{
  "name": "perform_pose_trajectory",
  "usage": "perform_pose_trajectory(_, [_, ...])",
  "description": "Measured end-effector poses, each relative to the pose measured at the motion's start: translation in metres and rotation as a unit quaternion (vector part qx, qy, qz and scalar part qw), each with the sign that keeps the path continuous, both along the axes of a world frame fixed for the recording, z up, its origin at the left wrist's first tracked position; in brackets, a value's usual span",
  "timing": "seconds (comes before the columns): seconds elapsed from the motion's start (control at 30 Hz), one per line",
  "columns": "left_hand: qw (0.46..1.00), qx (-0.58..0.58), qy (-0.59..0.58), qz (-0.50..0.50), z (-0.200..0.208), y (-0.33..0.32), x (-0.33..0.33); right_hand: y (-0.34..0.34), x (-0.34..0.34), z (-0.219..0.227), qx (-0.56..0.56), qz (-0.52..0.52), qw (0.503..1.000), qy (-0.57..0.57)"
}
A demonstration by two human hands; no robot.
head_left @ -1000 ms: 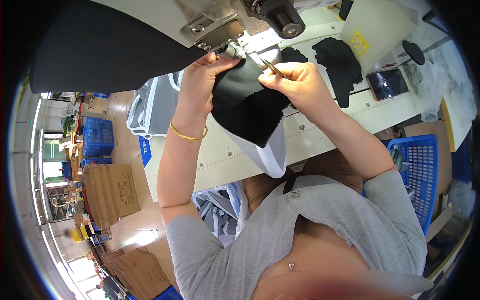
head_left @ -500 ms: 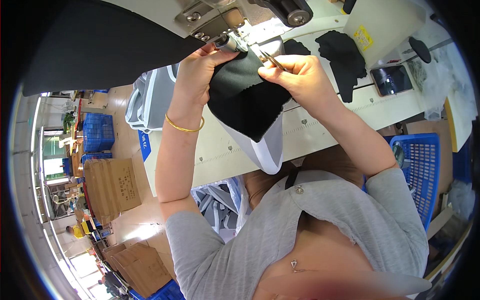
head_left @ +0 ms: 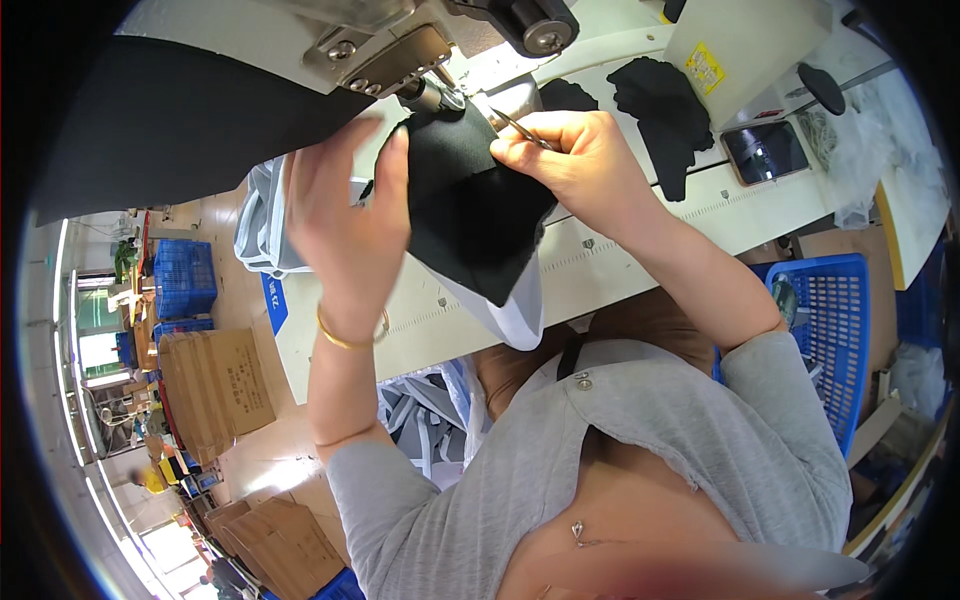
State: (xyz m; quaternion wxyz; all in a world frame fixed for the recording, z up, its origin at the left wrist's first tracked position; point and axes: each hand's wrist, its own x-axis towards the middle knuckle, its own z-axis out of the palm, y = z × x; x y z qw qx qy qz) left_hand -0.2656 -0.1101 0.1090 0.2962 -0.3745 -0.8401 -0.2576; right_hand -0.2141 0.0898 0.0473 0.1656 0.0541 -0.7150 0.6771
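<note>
A piece of black fabric (head_left: 465,200) with a white-and-grey part (head_left: 500,312) under it lies beneath the sewing machine's presser area (head_left: 440,95) and hangs toward me over the table edge. My right hand (head_left: 575,155) is at the fabric's right side, closed around a slim pointed metal tool (head_left: 520,130); whether it is tweezers or thread snips I cannot make out. Its thumb and finger touch or nearly touch the cloth. My left hand (head_left: 350,210), smeared by motion, is raised at the fabric's left edge, thumb and fingers apart, holding nothing visible.
Black cloth pieces (head_left: 660,115) and a phone (head_left: 765,152) lie on the table to the right. Grey items with white trim (head_left: 262,225) are at the left, more in a bag (head_left: 430,415) below. A blue basket (head_left: 835,330) stands at right; cartons (head_left: 215,385) are on the floor.
My left hand has let go of the fabric's left edge and moved left and toward me, its fingers spreading. The right hand keeps the tool near the same spot. The whole view has shifted slightly.
</note>
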Motion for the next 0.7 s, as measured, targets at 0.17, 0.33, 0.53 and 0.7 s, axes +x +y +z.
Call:
perform_pose_trajectory(0.17, [0.975, -0.153, 0.127, -0.096, 0.002, 0.014, 0.030, -0.001, 0.006, 0.003, -0.069, 0.039, 0.996, -0.027])
perform_pose_trajectory(0.33, [0.979, -0.169, 0.102, -0.059, -0.025, 0.009, 0.030, -0.007, 0.018, -0.002, -0.093, 0.038, 0.994, -0.046])
perform_pose_trajectory(0.53, [0.977, -0.159, 0.137, -0.048, -0.031, 0.009, 0.028, 0.000, 0.043, 0.007, -0.139, 0.073, 0.976, -0.154])
perform_pose_trajectory(0.7, [0.975, -0.141, 0.165, -0.042, -0.033, 0.012, 0.029, -0.006, 0.048, -0.002, -0.144, 0.049, 0.982, -0.110])
